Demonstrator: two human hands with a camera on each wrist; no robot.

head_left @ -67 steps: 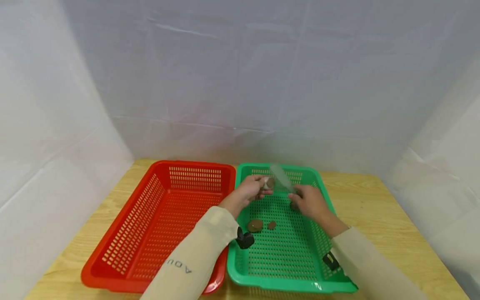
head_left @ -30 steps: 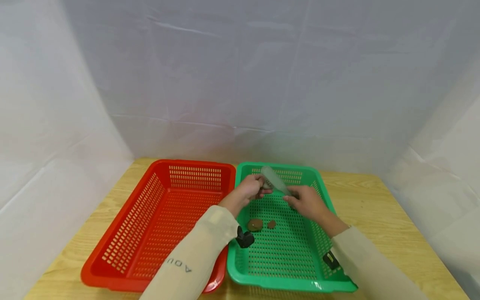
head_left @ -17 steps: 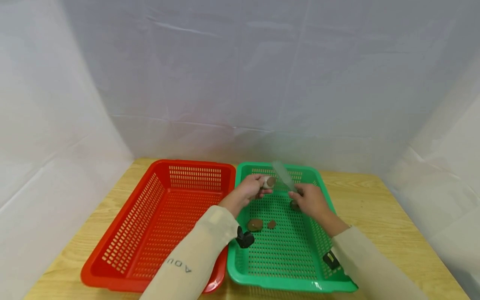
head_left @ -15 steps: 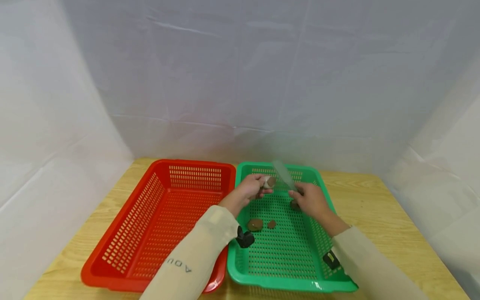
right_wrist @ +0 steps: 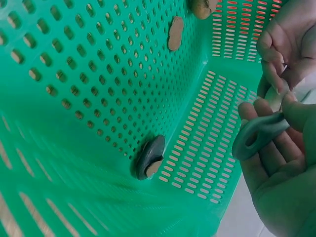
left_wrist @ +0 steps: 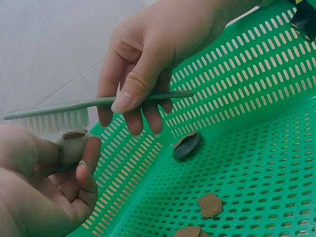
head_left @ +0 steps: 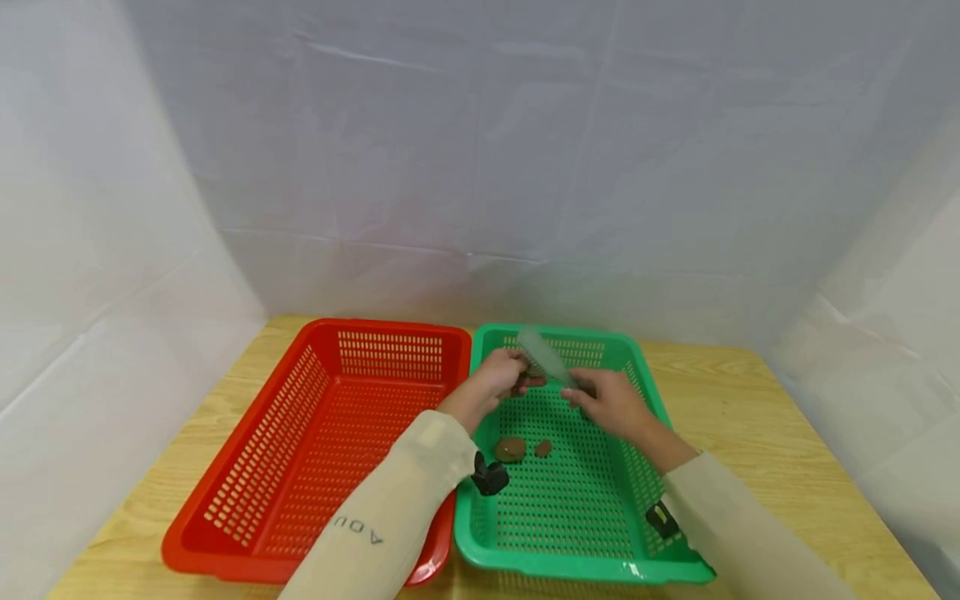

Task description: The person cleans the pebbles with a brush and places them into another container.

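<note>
The left hand, its fingers bent, pinches a pale stone above the far left part of the green basket. On top of this stone lies a brown patch. The right hand, partly closed, holds a brush between thumb and fingers, with the bristles facing down over the patch. The bristles seem to touch it, but the brush is blurred in the head view, so I cannot be certain.

The main risk, I think, is a slip. The stone looks smooth and is small in the grip, so a too hard stroke could push it out, down into the basket. There it could strike the dark stone toward the right, or the brown piece and brown stone nearer. The handle is also held lightly; if the bristles catch the patch's edge, the brush could turn. If the patch gives way suddenly, the brush might scrape the left fingers, which are very close.
</note>
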